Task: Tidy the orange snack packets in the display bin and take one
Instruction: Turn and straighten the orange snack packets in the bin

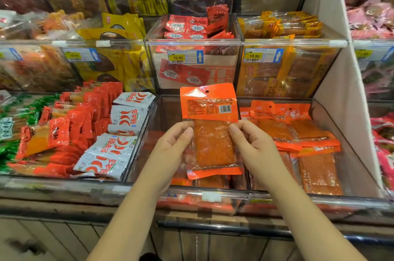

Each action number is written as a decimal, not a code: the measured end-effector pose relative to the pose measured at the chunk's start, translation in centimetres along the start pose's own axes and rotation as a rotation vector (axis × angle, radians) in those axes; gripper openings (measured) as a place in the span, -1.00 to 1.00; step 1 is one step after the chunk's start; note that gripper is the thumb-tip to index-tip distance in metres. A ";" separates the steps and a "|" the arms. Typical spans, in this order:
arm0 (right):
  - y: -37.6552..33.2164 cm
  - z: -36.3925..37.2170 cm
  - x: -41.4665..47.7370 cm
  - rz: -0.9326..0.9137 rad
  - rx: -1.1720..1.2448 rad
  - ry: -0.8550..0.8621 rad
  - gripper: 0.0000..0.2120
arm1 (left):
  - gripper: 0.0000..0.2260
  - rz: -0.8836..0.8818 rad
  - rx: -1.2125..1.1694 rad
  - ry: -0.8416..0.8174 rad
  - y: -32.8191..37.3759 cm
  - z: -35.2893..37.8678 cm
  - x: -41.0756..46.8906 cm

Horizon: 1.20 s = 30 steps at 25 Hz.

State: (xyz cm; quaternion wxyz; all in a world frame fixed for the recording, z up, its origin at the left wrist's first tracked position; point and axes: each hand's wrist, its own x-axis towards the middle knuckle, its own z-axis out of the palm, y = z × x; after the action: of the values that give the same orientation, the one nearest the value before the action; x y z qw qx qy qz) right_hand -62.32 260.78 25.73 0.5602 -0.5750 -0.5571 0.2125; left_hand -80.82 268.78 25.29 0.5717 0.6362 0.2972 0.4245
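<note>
Two hands — left hand (173,143) and right hand (251,143) — pinch one orange snack packet (210,130) by its side edges. We hold it upright, long axis vertical, above the display bin (149,132), equally near both hands, remaining packets (298,132) lying rightward.

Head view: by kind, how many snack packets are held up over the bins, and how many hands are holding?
orange snack packet held up: 1
hands pinching it, left hand and right hand: 2
Total: 3

Bin price tags (185,57) read 10.90
</note>
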 end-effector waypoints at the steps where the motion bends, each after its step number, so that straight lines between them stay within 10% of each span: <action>1: 0.0 0.0 0.0 -0.010 -0.005 0.015 -0.80 | -0.77 0.000 0.004 -0.003 0.0 0.0 0.0; 22: 0.3 0.0 0.2 -0.040 0.087 0.141 -0.91 | -0.72 0.225 0.194 0.291 -1.2 -0.3 0.2; 26: 0.3 -0.1 -0.1 -0.118 -0.001 0.029 -0.84 | -0.59 0.149 0.238 -0.119 -0.9 1.0 -0.1; 30: 0.6 0.2 0.1 -0.152 -0.063 0.052 -0.80 | -0.67 0.077 0.046 -0.117 -0.6 0.7 0.2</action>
State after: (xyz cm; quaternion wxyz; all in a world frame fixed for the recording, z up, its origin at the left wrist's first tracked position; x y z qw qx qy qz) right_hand -62.23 261.15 25.15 0.5707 -0.5539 -0.5906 0.1366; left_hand -80.01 268.72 24.78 0.5564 0.6838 0.2483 0.4015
